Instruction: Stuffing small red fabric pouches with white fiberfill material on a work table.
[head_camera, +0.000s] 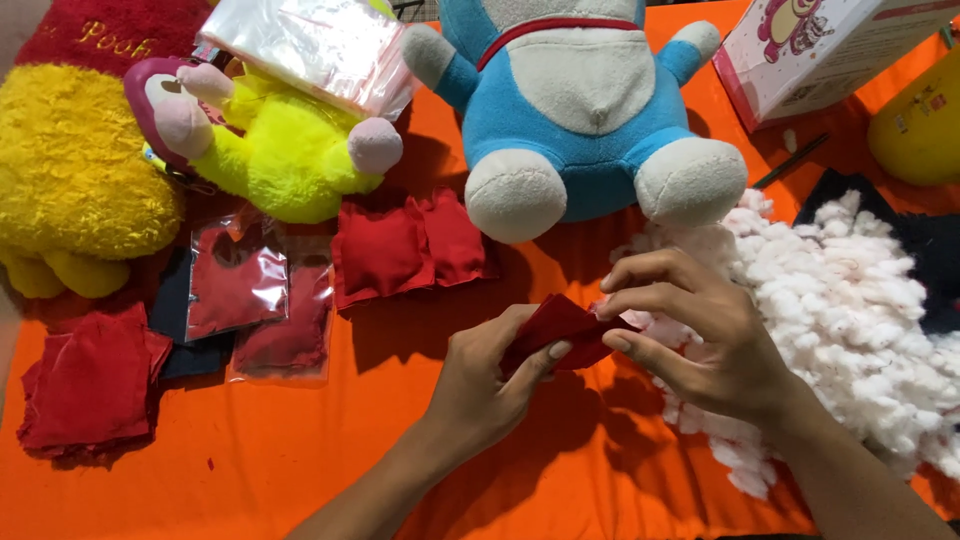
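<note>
A pink-and-white carton (820, 50) lies at the table's (300, 460) top right corner, a clear plastic bag (310, 45) atop the yellow plush toy (285, 150), two cellophane sleeves (238, 285) of red cloth at left. Your left hand (485, 385) and right hand (690, 335) pinch a small red fabric pouch (560, 330) at centre, beside white stuffing (850, 300). Its opening hides behind your fingers; the blue plush (580, 110) is cut off above.

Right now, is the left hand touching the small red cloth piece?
Touching. The head view shows the left hand pinching the red cloth piece between thumb and fingers, while the right hand pinches its other end.
</note>
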